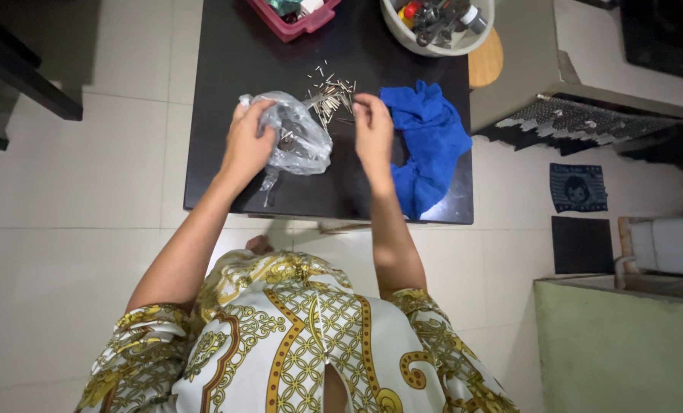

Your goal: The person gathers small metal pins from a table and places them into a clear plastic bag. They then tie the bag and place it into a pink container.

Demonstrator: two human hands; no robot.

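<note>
**Patterned sleeves low in frame, 2 hands up at the nail pile**

Gold-and-white patterned clothing (295,344) fills the bottom of the view; both forearms are extended over a black worktop (219,115) set on a pale tiled floor (66,229).

Left hand (248,145): clamped on a clear plastic bag (299,138), crumpled, held just above the worktop. Small dark and metallic items are seen inside; exact kind cannot be told.

Right hand (373,130): fingers pinched together at the near edge of a loose pile of small metal nails (330,95). Whether a nail is held between the fingertips cannot be told. The bag and this hand are near each other, not touching.

Nails are scattered on the worktop centre, just beyond the bag. A blue cloth (429,145) lies bunched just right of the right hand, draped to the front edge. At the far edge sit a red tray (295,27) and a white bowl (433,47) filled with mixed hardware, both cut off by the frame.
</note>
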